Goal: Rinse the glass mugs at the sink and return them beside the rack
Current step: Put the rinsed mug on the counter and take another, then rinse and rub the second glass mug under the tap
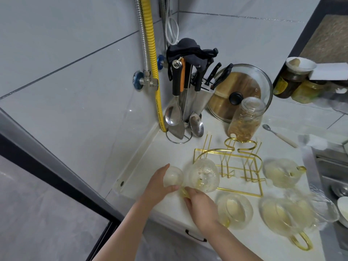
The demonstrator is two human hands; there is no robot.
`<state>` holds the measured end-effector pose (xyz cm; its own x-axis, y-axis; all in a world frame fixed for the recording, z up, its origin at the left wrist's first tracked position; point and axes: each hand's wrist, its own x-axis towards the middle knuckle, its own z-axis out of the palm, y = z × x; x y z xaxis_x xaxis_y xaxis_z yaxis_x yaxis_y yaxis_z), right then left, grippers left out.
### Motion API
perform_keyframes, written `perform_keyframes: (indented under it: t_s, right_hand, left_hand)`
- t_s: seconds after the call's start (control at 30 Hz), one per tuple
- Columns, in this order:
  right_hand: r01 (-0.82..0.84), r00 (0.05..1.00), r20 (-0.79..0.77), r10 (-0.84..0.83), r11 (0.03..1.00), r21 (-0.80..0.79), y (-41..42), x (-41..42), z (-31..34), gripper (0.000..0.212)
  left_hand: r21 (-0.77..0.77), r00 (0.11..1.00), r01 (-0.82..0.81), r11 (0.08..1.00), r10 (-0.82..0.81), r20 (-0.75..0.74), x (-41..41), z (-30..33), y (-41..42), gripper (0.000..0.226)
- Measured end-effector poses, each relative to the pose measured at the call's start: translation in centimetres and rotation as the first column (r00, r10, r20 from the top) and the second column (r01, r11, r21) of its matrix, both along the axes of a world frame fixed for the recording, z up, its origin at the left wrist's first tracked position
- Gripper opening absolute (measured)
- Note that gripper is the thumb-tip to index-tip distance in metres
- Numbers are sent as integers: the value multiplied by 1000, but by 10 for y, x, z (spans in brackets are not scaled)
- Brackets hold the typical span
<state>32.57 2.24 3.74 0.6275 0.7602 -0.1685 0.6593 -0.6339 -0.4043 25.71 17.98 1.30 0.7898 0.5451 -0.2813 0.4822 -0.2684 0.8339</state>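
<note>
Mugs (234,209) spread over the counter (169,153): three standing just beside the rack (231,166), two in hand at its left end. Sink (331,166) at the far right, with the rack and the standing mugs between it and the hands.

Left hand (158,187) wrapped round the small mug (172,178), thumb and fingers curled on its body. Right hand (201,206) curled on the yellow handle of the big mug (202,176). Cannot tell whether either mug is off the counter.

Likely trouble, biggest first:
- Carrying both at once to the sink, past rack wires and three glasses: a swing too low could knock one over or clip the rack.
- Big mug and small mug touching or nearly so: a knock between them might chip a rim (thin glass, by the look).
- Small mug held by its smooth round body, not a handle: probably slippery, more so once wet.

Counted, largest down:
- counter, one; sink, one
- rack, one
- lid (241,91), one
- jar (246,119), one
- mugs, five sure, plus a sixth glass shape near the sink edge, too blurred to call
- hands, two
- spoon (278,134), one
</note>
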Motion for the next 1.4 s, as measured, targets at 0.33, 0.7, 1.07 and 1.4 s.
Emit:
perform_keyframes:
  t_s: [0.33, 0.7, 1.07, 1.4]
  right_hand:
    - [295, 910, -340, -236, 946, 132, -8, -9, -21, 26]
    - [552, 602, -787, -132, 782, 290, -34, -6, 7, 13]
    - [638, 626, -777, -73, 621, 455, -159, 23, 47, 5]
    - [688, 722, -592, -358, 462, 559, -386, 44, 77, 10]
  left_hand:
    - [37, 993, 44, 998, -40, -113, -22, -17, -3, 101]
    - [-85, 989, -87, 993, 96, 114, -44, 17, -28, 89]
    - [-22, 956, 52, 998, -43, 290, 4, 66, -152, 88]
    - [-57, 887, 336, 940, -296, 356, 85, 97, -361, 84]
